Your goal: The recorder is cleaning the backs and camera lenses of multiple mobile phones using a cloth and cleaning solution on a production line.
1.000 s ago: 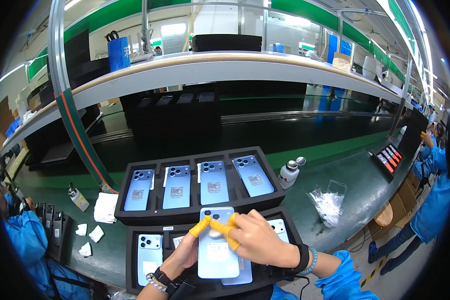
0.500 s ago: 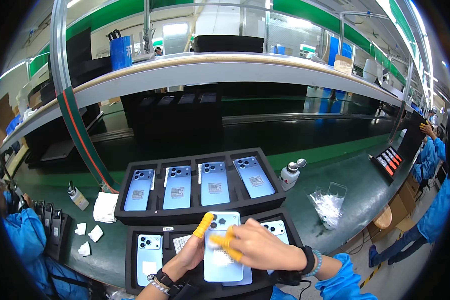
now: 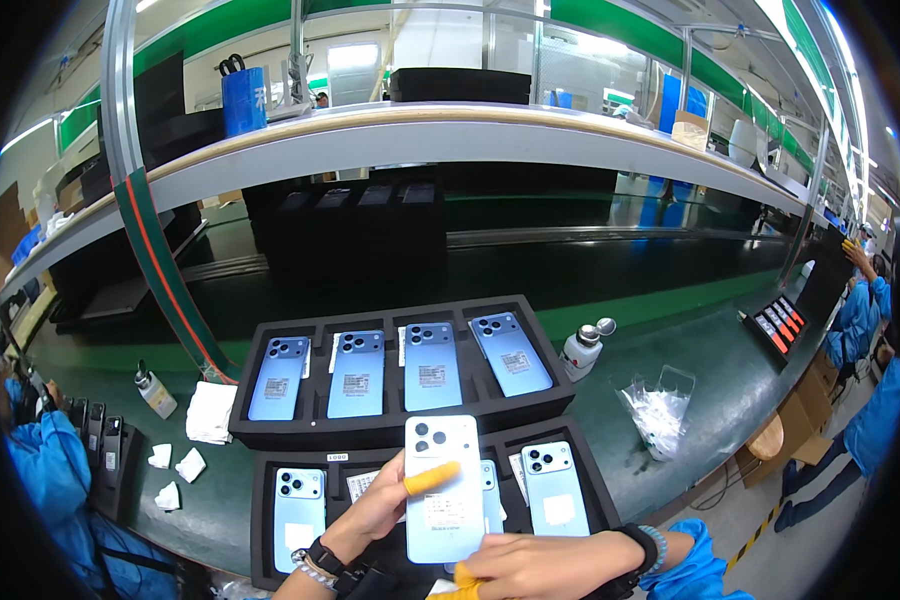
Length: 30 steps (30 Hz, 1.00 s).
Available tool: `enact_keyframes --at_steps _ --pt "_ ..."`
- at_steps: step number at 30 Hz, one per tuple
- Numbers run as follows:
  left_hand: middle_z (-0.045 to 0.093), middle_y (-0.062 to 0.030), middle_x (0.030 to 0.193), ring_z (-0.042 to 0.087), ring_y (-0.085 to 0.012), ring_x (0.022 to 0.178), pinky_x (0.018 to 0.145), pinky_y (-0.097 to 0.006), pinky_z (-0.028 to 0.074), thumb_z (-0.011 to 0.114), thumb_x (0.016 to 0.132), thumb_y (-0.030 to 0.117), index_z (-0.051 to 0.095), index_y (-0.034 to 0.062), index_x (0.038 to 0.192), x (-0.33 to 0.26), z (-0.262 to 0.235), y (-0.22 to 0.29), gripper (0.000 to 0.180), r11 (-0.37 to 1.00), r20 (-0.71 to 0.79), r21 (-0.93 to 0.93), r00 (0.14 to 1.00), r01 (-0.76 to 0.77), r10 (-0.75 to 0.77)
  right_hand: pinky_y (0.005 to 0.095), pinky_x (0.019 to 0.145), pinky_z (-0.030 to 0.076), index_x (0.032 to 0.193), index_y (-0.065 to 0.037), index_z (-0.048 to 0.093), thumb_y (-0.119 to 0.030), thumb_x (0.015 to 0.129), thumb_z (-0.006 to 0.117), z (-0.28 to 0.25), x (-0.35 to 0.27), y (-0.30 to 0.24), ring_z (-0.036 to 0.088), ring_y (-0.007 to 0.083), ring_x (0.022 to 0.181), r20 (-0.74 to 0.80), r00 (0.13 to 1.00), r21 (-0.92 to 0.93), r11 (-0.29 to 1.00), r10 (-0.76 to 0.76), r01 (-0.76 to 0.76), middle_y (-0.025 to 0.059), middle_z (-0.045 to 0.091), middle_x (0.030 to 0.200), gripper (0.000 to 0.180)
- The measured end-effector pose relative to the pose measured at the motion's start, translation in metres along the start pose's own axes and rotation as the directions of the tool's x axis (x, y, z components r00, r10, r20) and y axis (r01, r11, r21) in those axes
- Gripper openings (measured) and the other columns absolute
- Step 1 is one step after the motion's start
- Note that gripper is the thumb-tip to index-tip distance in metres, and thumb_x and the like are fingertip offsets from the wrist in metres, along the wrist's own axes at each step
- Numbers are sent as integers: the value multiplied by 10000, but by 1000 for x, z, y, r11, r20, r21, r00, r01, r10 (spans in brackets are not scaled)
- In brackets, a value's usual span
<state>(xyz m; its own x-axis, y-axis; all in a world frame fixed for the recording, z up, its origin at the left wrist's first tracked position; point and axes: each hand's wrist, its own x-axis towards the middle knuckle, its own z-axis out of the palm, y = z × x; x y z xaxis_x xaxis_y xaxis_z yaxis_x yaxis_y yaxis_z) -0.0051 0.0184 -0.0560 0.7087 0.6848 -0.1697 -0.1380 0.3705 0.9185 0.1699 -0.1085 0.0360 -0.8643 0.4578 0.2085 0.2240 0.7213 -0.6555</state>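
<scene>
My left hand (image 3: 378,508) is closed round a light blue phone (image 3: 442,535), held back side up over the near tray. Its thumb, in a yellow finger cot (image 3: 432,479), lies across the back below the camera lenses. My right hand (image 3: 535,568) is bent at the phone's lower end, with yellow cots on its fingers. A bit of white wipe (image 3: 444,587) shows at those fingers, mostly cut off by the lower edge. In the black near tray (image 3: 262,505) lie more phones, one at the left (image 3: 300,510) and one at the right (image 3: 555,495).
Behind stands a second black tray (image 3: 400,415) with several blue phones. White cloths (image 3: 210,412) and a small bottle (image 3: 155,394) are at the left. A pump bottle (image 3: 582,350) and a clear bag (image 3: 658,415) stand to the right. A shelf (image 3: 450,130) spans above. Co-workers are at both sides.
My right hand has come down from the phone's back to its lower end. My left thumb has moved from the phone's edge onto its back. The right-hand phone in the near tray is uncovered.
</scene>
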Motion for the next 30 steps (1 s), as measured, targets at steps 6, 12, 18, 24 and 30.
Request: enact_keyframes --at_steps 6,12,18,24,30 --pt "539 -152 1175 542 -214 1098 898 -382 469 781 686 186 390 45 1259 -9 -3 10 708 991 -19 112 997 -78 80 363 692 403 950 -20 629 -98 769 600 -16 -24 -9 516 308 790 -281 956 -62 992 89 -110 136 554 915 199" --pt "550 -137 1162 540 -200 1097 921 -377 446 786 687 218 397 51 1251 -6 -6 9 706 974 -6 187 991 -129 132 326 706 399 797 12 575 -70 754 665 -9 -41 0 482 260 756 -264 954 -53 985 144 -164 126 510 881 128" --pt "559 -129 1154 548 -201 1081 915 -358 441 783 689 212 434 37 1231 -5 0 15 668 953 -25 292 996 -78 90 323 684 410 790 9 583 -83 769 664 -7 -50 0 475 269 726 -347 928 -73 982 138 -173 116 526 888 124" --pt "584 -140 1120 585 -212 1021 837 -367 491 787 675 157 464 9 1200 -9 -7 11 635 937 -149 346 989 37 16 304 677 379 898 -8 618 -84 774 616 -8 -78 29 508 238 762 -460 854 -179 918 241 -355 99 528 884 146" --pt "600 -199 1028 644 -260 857 745 -362 531 708 769 237 457 -4 1195 -55 -26 3 550 842 -302 528 951 109 66 356 611 438 941 -40 664 -76 751 629 -66 -126 98 557 295 683 -866 438 -169 684 240 -709 136 555 785 197"
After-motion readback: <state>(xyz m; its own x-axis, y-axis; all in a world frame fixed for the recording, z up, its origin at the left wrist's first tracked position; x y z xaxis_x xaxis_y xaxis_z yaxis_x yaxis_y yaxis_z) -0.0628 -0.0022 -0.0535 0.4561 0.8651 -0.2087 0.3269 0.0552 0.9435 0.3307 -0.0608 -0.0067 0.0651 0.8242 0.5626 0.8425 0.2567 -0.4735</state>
